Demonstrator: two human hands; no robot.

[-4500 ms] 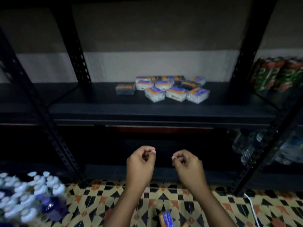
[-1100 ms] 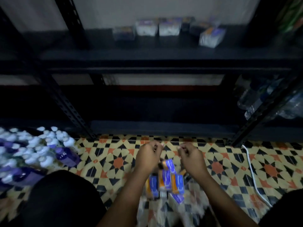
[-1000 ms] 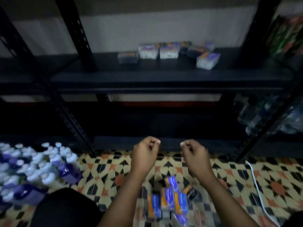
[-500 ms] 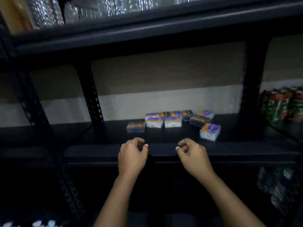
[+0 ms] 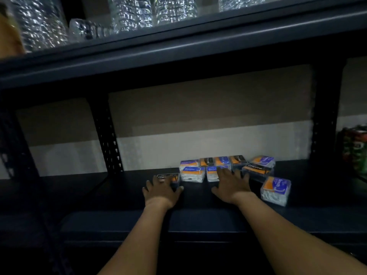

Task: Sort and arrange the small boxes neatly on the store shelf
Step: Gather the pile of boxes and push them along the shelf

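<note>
Several small boxes cluster on the dark shelf (image 5: 95, 193), right of its middle. My left hand (image 5: 161, 192) lies over a dark "Charcoal" box (image 5: 167, 177) at the cluster's left end, thumb on its right side, fingers over its top. My right hand (image 5: 231, 185) is spread flat, fingertips touching a white "Round" box (image 5: 212, 172). Another "Round" box (image 5: 192, 174) sits between the two. A second dark box (image 5: 258, 171) lies askew to the right. A white and orange box (image 5: 276, 190) stands apart and turned at the front right. More boxes (image 5: 222, 161) line the back.
Perforated black uprights (image 5: 107, 139) stand at the back left and the right. Plastic water bottles (image 5: 131, 14) fill the shelf above. Green and red cans (image 5: 355, 149) stand in the bay to the right. Bare shelf extends to the left of the boxes.
The view rose from the floor to the shelf. Both hands went from loose fists in front of the shelf edge to reaching in, the left onto the dark box, the right to a white box.
</note>
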